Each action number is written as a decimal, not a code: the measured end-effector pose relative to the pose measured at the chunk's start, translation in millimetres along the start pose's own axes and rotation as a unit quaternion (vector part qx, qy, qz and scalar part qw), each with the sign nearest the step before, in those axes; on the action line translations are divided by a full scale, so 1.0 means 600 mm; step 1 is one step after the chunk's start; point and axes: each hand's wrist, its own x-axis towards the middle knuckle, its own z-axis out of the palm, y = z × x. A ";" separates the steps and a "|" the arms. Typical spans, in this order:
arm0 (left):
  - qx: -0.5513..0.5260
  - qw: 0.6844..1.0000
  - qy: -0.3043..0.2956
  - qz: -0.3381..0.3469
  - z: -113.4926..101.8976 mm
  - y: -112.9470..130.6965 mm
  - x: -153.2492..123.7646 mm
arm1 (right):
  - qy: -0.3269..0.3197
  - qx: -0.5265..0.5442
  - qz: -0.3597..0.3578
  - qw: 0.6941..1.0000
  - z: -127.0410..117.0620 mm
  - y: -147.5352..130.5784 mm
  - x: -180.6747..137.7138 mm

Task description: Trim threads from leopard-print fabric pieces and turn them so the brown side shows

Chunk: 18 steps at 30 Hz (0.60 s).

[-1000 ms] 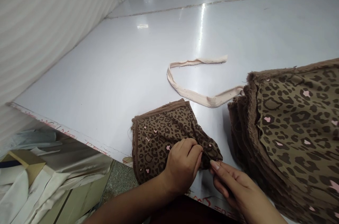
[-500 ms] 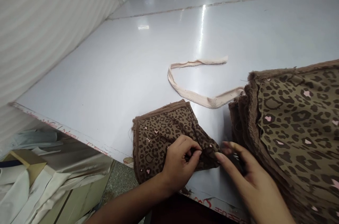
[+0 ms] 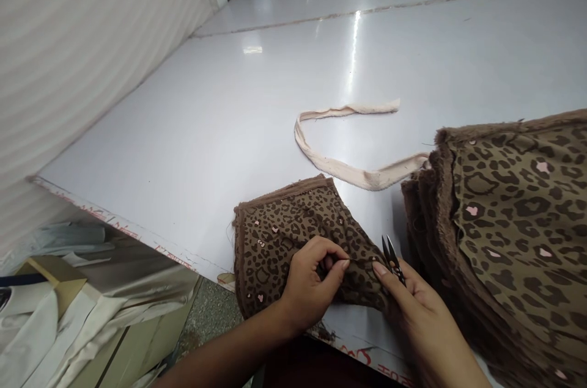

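Observation:
A small piece of brown leopard-print fabric (image 3: 284, 223) with pink hearts lies at the near edge of a grey table (image 3: 229, 119). My left hand (image 3: 312, 284) pinches its right part between thumb and fingers. My right hand (image 3: 413, 308) holds small black thread snips (image 3: 392, 256), blades pointing away from me, with its forefinger touching the same fabric beside my left thumb.
A thick stack of leopard-print fabric pieces (image 3: 504, 235) lies at the right. A beige fabric strip (image 3: 348, 156) curls on the table behind the small piece. A large white ribbed roll (image 3: 82, 40) runs along the left; pale cloth and a box (image 3: 50, 290) sit below the table edge.
My right hand went to the stack's edge with fingers spread, then came back to the small piece with the snips in it. My left hand kept its pinch.

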 end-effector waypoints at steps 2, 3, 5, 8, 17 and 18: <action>0.012 1.000 -0.001 -0.002 0.000 0.001 0.000 | 0.000 0.033 0.018 0.999 0.000 0.000 -0.001; 0.018 1.000 -0.001 0.000 0.000 0.002 0.000 | 0.002 0.037 0.022 0.999 -0.002 0.000 0.000; 0.031 0.999 -0.002 0.007 0.001 0.003 0.002 | 0.006 0.023 0.019 1.000 -0.005 0.002 0.002; 0.061 0.998 -0.006 0.033 0.001 0.003 0.001 | 0.010 0.001 0.013 1.000 -0.010 0.007 0.001; 0.345 0.926 0.046 0.148 -0.077 0.007 -0.031 | -0.062 -0.118 -0.160 0.978 0.043 -0.117 -0.009; 0.346 0.924 0.055 0.149 -0.091 0.027 -0.015 | -0.063 -0.130 -0.179 0.973 0.049 -0.152 -0.004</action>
